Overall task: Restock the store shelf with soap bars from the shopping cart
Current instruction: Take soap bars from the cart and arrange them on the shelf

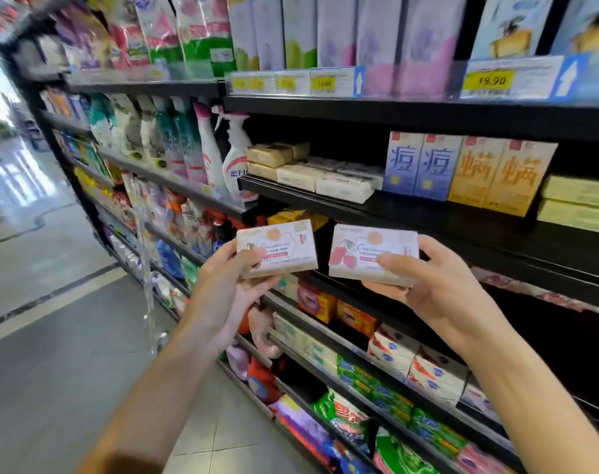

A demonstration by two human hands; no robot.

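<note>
My left hand (228, 289) grips a boxed soap bar (282, 246), white and pink with an orange round mark, thumb across its front. My right hand (431, 282) grips a second soap bar box (361, 249) printed with red cherries. Both boxes are held side by side in front of the black store shelf (428, 213), just below its front edge. On that shelf lie several wrapped beige and white soap bars (311, 171). The shopping cart is out of view.
Blue boxes (417, 165) and orange boxes (500, 176) stand right of the wrapped bars; yellow packs (578, 203) lie farther right. Spray bottles (235, 155) stand to the left. Lower shelves hold soap packs (353, 316). The tiled aisle floor (52, 302) stretches left.
</note>
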